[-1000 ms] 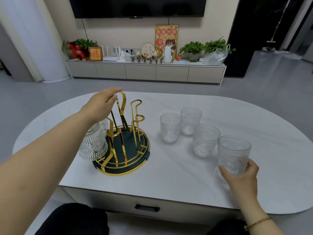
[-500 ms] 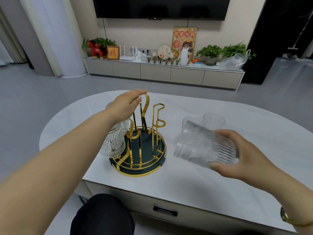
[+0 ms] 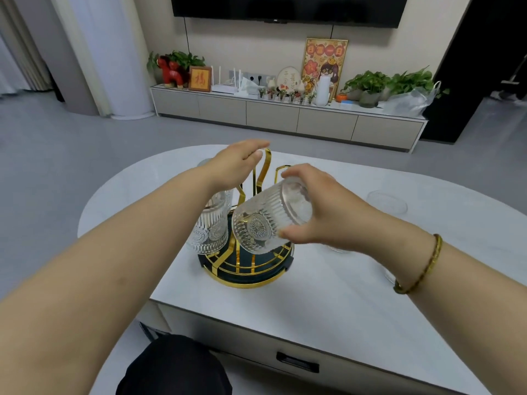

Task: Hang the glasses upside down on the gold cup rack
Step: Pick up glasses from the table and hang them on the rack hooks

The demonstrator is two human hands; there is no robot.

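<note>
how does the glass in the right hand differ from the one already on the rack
The held glass is tilted, its base toward the camera, while the hung glass stands upright, mouth down. The held glass is in the right hand over the rack; the hung glass sits on a gold prong, no hand on it. The left hand rests on the rack's top. Both are clear, ribbed, with medallion patterns.

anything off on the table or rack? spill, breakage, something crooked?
Nothing stands out. The tilted glass is in the right hand, mouth angled down toward the gold cup rack, mid-placement. Another glass hangs upside down on the rack's left side. The left hand steadies the rack's top. No spill or breakage visible on the table.
</note>
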